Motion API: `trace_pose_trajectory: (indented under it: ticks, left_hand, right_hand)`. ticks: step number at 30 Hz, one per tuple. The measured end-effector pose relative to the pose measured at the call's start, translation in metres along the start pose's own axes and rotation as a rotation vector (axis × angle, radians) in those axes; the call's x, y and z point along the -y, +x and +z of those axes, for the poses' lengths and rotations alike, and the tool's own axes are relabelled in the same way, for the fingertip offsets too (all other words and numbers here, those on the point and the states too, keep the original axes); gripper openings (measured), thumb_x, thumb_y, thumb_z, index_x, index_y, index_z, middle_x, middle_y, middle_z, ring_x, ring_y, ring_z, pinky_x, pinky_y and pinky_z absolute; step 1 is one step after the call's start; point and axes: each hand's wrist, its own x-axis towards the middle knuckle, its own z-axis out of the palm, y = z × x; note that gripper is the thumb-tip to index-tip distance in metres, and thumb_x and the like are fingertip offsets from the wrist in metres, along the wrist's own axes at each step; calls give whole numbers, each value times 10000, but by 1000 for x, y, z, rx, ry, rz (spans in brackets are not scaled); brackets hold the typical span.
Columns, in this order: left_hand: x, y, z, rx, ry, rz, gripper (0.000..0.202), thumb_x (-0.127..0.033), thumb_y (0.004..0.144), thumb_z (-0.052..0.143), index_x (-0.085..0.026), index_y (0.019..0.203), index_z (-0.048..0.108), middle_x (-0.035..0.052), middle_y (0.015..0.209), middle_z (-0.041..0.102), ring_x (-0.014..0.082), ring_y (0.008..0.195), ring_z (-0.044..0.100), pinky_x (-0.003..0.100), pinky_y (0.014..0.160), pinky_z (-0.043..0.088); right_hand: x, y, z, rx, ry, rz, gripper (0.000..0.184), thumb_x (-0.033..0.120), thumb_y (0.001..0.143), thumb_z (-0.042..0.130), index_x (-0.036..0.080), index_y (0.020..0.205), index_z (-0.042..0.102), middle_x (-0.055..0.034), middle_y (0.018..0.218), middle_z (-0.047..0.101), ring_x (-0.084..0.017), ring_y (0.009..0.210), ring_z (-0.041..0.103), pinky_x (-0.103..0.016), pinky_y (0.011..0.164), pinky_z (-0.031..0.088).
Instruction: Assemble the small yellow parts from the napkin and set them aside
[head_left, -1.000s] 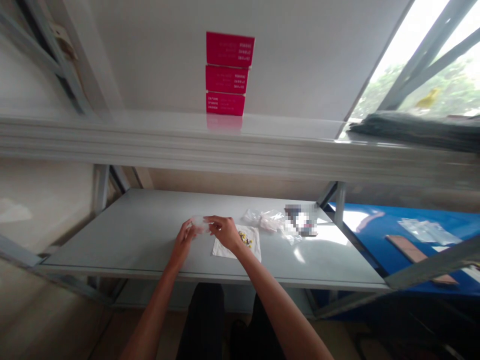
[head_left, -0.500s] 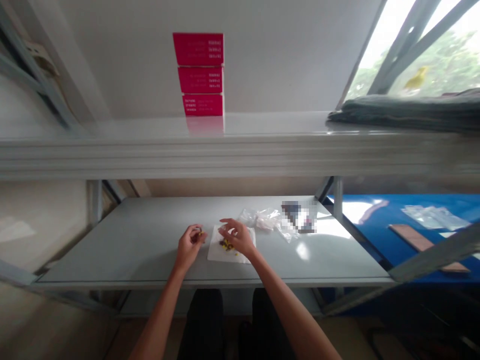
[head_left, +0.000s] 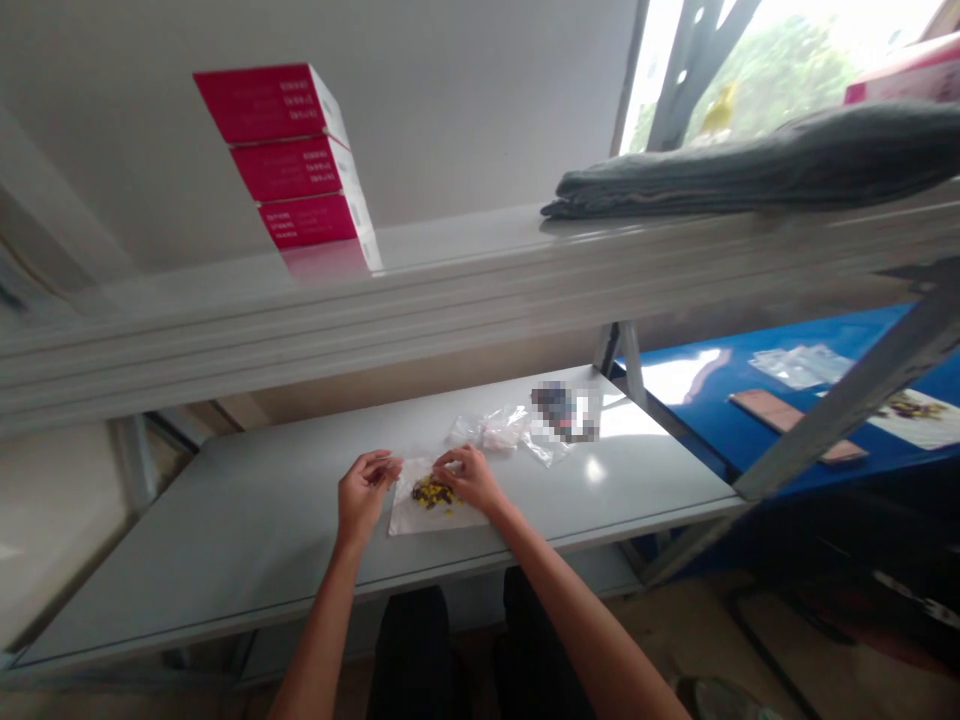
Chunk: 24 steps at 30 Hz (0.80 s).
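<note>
My hands are over a white paper sheet lying on the grey table. On the sheet sits a small pile of yellow and dark pieces. My right hand has its fingertips at the pile's upper edge, and I cannot tell whether they pinch a piece. To the left, my left hand is at the sheet's corner, fingers slightly apart, with nothing visible in them. Beyond the sheet lies a crumpled clear plastic bag, next to a pixelated, blurred item.
A white shelf beam runs above the table, carrying stacked red boxes and a folded grey cloth. To the right stands a blue table with a wooden strip and a paper holding dark pieces.
The view has tilted and swung, so the whole scene appears rotated. The hands have come down to the paper sheet, and the clear piece held earlier no longer shows between them.
</note>
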Motion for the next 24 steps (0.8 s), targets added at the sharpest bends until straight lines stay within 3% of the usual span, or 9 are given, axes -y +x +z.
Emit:
trace_pose_trajectory:
  ticks: [3,7,9,14,19,21,24]
  left_hand:
    - [-4,1,4,-22,3,22,446,-438,745,794,-139,1040,642,120,939,771,176,711,701,266,630,535]
    - [-3,1,6,-60,14,91,429,-466,828,700,-147,1101,615,153,1070,747,186,754,710,278,626,541]
    - [3,-2,2,-39,113,131,393,-465,871,637,-162,1120,613,150,1107,738,212,838,724,315,696,566]
    - [31,-9,-19,198,526,259,299,-375,892,591,-222,1127,692,97,1154,739,265,1109,670,453,1010,502]
    - [46,-13,-37,266,704,329,335,-365,878,599,-261,1171,724,84,1234,699,279,1193,615,478,1077,457]
    - [42,-14,-40,236,716,352,328,-360,870,612,-258,1159,729,90,1193,706,285,1158,626,477,1047,482]
    - [21,-17,-35,128,717,465,319,-314,882,608,-255,1176,717,105,1160,713,309,1162,612,498,1041,478]
  right_hand:
    - [0,0,0,-4,-6,-19,105,194,841,678,206,837,782,-39,803,754,-206,815,586,-309,745,443]
    - [-3,2,1,-84,66,8,113,222,853,665,211,832,776,-43,841,764,-205,819,616,-288,708,452]
    - [-4,2,1,-166,124,49,136,267,870,655,205,833,769,-46,839,764,-192,763,632,-279,676,455]
    - [-3,2,-7,-404,269,137,244,378,907,606,181,860,743,-50,761,739,-184,683,658,-270,632,475]
    - [-4,2,-15,-610,339,211,274,410,897,597,165,954,705,-25,687,684,-170,622,619,-272,622,484]
    - [-2,2,-16,-575,361,195,288,393,889,606,160,1032,694,-17,677,676,-168,621,619,-267,619,485]
    - [5,1,-11,-329,353,118,273,354,887,608,157,1038,720,-14,644,675,-152,576,599,-244,570,456]
